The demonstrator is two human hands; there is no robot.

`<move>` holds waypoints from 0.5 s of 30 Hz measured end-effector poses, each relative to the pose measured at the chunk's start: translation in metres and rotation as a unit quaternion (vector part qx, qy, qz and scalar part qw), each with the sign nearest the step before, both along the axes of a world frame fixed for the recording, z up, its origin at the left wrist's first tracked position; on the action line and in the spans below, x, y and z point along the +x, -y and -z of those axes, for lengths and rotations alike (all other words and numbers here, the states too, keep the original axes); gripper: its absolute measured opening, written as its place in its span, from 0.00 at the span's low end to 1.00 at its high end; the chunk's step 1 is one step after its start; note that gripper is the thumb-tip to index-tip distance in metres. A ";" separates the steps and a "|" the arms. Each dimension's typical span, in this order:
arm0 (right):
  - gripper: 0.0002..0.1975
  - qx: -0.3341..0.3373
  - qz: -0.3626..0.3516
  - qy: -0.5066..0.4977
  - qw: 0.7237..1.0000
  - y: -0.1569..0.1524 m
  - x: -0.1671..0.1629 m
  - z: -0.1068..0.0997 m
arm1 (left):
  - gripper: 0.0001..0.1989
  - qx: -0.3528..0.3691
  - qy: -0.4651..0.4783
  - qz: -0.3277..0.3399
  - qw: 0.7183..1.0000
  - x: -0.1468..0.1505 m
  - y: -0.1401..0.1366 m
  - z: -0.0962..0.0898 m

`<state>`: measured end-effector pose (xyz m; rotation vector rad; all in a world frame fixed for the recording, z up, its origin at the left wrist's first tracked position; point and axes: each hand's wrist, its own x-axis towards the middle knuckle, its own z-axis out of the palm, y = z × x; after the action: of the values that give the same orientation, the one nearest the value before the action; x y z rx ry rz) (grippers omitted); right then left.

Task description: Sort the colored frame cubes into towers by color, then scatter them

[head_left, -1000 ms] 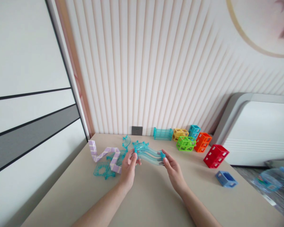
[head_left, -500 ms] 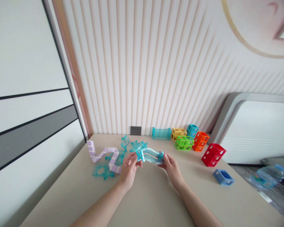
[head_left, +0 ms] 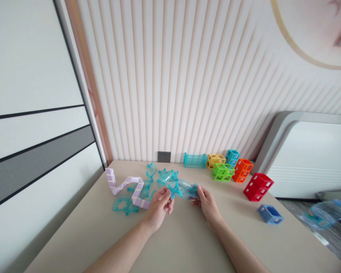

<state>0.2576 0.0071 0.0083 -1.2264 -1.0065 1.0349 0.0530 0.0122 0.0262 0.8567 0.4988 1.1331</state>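
Just above the middle of the table, a see-through teal plastic track piece spans between my two hands. My left hand is closed on its left end, where a knobbed connector sticks out beyond the fingertips. At the other end, my right hand pinches the piece between thumb and fingers. Behind it on the table lies another teal piece with knobbed edges. To the left of my left hand, a zigzag lilac and white folding strip lies over more teal parts. One flat teal frame has a round hole.
Along the wall lies a teal tube. Open-sided blocks stand to the right: yellow, green, orange, red, light blue and darker blue. A plastic bottle lies beyond the table's right edge.
The track piece has turned and shortened in view, so its connector end now faces me. Both hands keep hold of it. The view has shifted slightly.
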 end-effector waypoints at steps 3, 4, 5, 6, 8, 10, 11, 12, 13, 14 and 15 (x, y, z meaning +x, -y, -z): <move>0.31 0.008 -0.004 0.000 1.000 0.000 0.001 0.000 | 0.23 -0.007 0.013 -0.003 1.000 -0.001 -0.001 0.000; 0.30 0.012 -0.008 -0.005 1.000 0.001 0.001 -0.001 | 0.23 -0.010 0.017 -0.006 1.000 -0.001 -0.002 -0.001; 0.29 0.017 -0.012 -0.012 1.000 0.002 0.001 -0.002 | 0.23 -0.014 0.021 -0.012 1.000 -0.002 -0.002 -0.001; 0.28 0.023 -0.018 -0.020 0.999 0.003 0.002 -0.003 | 0.23 -0.017 0.026 -0.019 0.999 -0.002 -0.003 -0.002; 0.26 0.036 -0.036 -0.035 0.998 0.005 0.002 -0.006 | 0.24 -0.026 0.035 -0.043 0.998 -0.003 -0.005 -0.003; 0.24 0.043 -0.057 -0.043 0.997 0.008 0.002 -0.010 | 0.25 -0.035 0.043 -0.078 0.995 -0.003 -0.007 -0.003; 0.23 0.046 -0.064 -0.046 0.996 0.010 0.002 -0.011 | 0.25 -0.039 0.046 -0.096 0.994 -0.003 -0.008 -0.003; 0.22 0.048 -0.069 -0.049 0.995 0.011 0.001 -0.012 | 0.25 -0.042 0.047 -0.113 0.992 -0.003 -0.009 -0.002; 0.21 0.050 -0.072 -0.053 0.995 0.012 0.001 -0.013 | 0.25 -0.044 0.047 -0.128 0.990 -0.003 -0.009 -0.002; 0.20 0.053 -0.073 -0.058 0.994 0.012 0.001 -0.013 | 0.25 -0.044 0.045 -0.141 0.988 -0.003 -0.010 -0.001; 0.20 0.059 -0.073 -0.063 0.994 0.013 0.000 -0.013 | 0.24 -0.043 0.044 -0.153 0.986 -0.003 -0.010 0.000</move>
<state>0.2580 -0.0056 0.0216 -0.9911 -1.0557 1.1360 0.0500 0.0225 0.0266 0.6667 0.6161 1.4136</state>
